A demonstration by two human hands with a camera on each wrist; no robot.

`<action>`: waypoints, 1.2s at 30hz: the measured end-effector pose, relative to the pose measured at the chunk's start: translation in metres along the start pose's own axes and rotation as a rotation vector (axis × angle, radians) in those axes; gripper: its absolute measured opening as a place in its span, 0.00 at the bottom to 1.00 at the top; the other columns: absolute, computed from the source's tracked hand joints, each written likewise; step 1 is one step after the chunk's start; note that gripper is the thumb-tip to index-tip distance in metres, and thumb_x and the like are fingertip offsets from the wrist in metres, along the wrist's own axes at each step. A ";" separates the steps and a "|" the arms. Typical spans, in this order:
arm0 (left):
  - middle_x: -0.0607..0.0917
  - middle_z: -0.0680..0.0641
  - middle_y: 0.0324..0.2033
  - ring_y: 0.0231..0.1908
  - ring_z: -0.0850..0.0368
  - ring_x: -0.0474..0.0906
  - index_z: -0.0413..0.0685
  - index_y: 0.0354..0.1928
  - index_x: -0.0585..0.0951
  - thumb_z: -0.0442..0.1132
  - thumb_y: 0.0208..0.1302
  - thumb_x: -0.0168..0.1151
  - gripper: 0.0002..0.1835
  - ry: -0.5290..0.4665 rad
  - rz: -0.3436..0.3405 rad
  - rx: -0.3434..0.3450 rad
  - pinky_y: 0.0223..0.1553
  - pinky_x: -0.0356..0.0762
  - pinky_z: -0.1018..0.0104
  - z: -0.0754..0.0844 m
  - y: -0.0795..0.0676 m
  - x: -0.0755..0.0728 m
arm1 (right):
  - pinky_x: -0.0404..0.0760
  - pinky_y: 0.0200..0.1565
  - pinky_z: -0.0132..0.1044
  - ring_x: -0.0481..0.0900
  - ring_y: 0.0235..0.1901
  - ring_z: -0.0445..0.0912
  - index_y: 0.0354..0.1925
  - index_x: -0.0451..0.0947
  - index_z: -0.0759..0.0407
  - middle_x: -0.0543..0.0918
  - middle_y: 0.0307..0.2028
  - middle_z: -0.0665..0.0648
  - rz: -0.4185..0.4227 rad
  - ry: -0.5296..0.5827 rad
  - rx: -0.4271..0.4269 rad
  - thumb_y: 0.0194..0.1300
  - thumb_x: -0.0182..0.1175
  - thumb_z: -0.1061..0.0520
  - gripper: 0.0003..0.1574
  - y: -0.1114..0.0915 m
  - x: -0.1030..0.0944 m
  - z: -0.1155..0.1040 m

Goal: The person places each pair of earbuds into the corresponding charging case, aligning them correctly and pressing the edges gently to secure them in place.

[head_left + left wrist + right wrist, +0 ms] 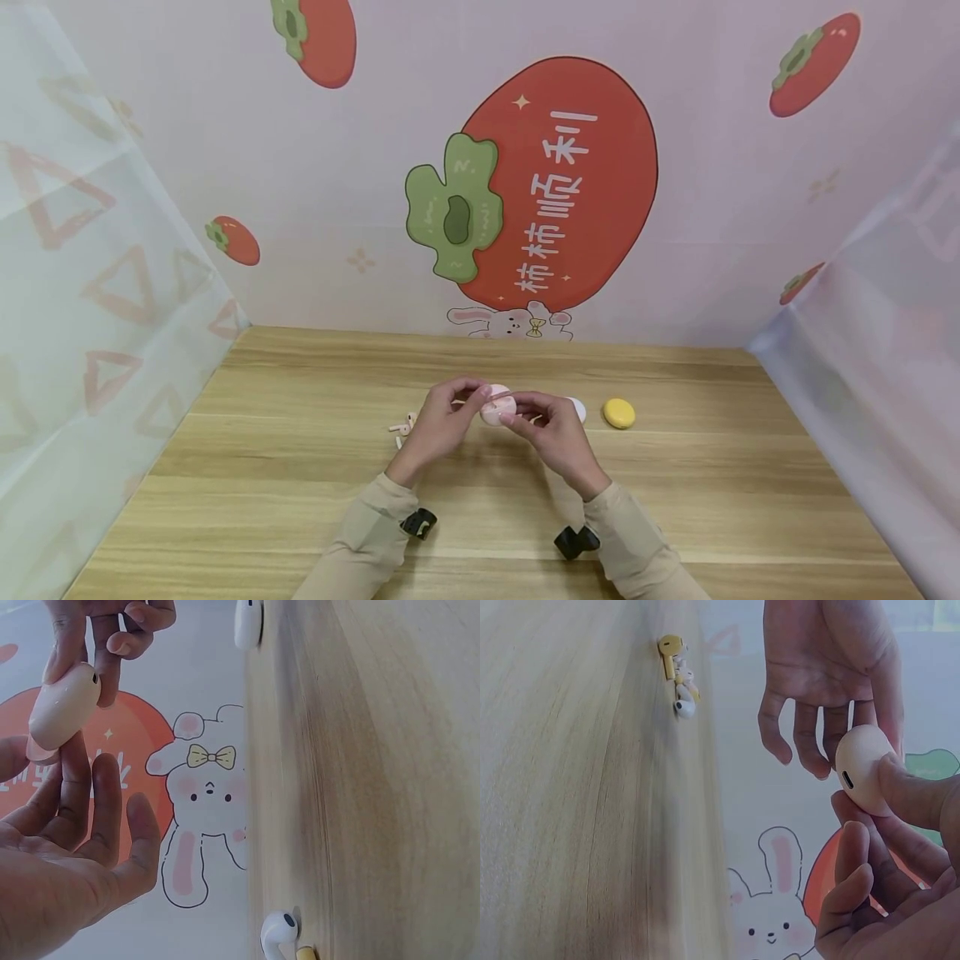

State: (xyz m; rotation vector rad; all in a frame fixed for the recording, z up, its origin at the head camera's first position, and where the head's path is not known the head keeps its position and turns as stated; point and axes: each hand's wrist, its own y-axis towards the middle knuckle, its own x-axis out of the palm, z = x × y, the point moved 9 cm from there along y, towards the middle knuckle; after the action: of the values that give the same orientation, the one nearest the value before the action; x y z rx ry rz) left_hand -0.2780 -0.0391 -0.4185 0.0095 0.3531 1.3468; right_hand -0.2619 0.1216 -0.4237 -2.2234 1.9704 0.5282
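Note:
A pale pink, rounded earbud charging case (pixel 498 406) is held in the air between both hands, above the table. My left hand (pixel 447 419) pinches its left side with thumb and fingers. From the other side, my right hand (pixel 553 431) grips it between thumb and fingertips. A dark charging port shows on the case (pixel 862 771) in the right wrist view. At its lower end in the left wrist view is a thin pink edge; whether the lid is raised I cannot tell. Partly behind the right hand lies a white case (pixel 578 409).
A yellow case (pixel 618 413) lies on the wooden table (pixel 315 500) to the right of the white one. Loose earbuds (pixel 406 427) lie left of the left hand; in the right wrist view a yellow earbud (pixel 670 648) and a white earbud (pixel 684 706) show among them.

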 end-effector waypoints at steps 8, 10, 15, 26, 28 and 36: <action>0.86 0.47 0.44 0.46 0.55 0.80 0.39 0.49 0.85 0.41 0.77 0.57 0.14 -0.012 0.018 -0.015 0.50 0.78 0.55 0.001 -0.001 -0.002 | 0.75 0.36 0.32 0.78 0.37 0.47 0.48 0.87 0.59 0.86 0.36 0.54 0.001 0.014 0.000 0.63 0.71 0.61 0.14 -0.001 -0.001 -0.002; 0.86 0.47 0.44 0.45 0.55 0.80 0.39 0.49 0.86 0.42 0.77 0.57 0.14 -0.009 0.018 -0.019 0.50 0.78 0.55 0.000 -0.001 -0.002 | 0.75 0.36 0.32 0.78 0.37 0.47 0.48 0.87 0.59 0.86 0.36 0.54 0.002 0.017 0.001 0.63 0.72 0.61 0.14 0.000 -0.001 -0.002; 0.87 0.47 0.42 0.43 0.55 0.80 0.39 0.47 0.86 0.41 0.77 0.57 0.13 -0.008 0.018 -0.011 0.48 0.78 0.58 0.001 0.000 -0.003 | 0.75 0.37 0.32 0.78 0.37 0.47 0.49 0.87 0.60 0.86 0.37 0.54 -0.001 0.018 0.005 0.63 0.72 0.62 0.15 0.000 0.000 -0.002; 0.87 0.46 0.42 0.43 0.56 0.82 0.37 0.48 0.86 0.39 0.77 0.56 0.13 -0.006 0.017 0.007 0.46 0.79 0.60 0.001 0.001 -0.004 | 0.75 0.37 0.32 0.78 0.37 0.46 0.50 0.86 0.61 0.86 0.37 0.55 0.000 0.020 0.000 0.63 0.71 0.62 0.16 0.000 -0.001 -0.004; 0.88 0.45 0.42 0.43 0.55 0.82 0.36 0.49 0.86 0.38 0.77 0.55 0.14 -0.003 0.010 0.009 0.46 0.80 0.59 0.001 0.000 -0.004 | 0.75 0.37 0.32 0.79 0.38 0.47 0.50 0.86 0.61 0.86 0.38 0.55 -0.002 0.022 0.003 0.63 0.72 0.62 0.16 0.000 -0.001 -0.003; 0.87 0.46 0.40 0.42 0.55 0.82 0.37 0.50 0.85 0.41 0.79 0.53 0.16 -0.002 -0.005 -0.017 0.46 0.80 0.56 -0.001 -0.001 -0.003 | 0.76 0.37 0.32 0.79 0.38 0.47 0.51 0.86 0.60 0.86 0.39 0.56 -0.003 0.034 0.001 0.63 0.72 0.60 0.16 -0.001 -0.001 -0.001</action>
State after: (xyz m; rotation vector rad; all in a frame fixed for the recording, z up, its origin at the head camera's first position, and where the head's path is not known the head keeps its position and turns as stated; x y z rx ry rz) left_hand -0.2778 -0.0422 -0.4190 -0.0040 0.3397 1.3443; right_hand -0.2606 0.1223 -0.4225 -2.2494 1.9821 0.4923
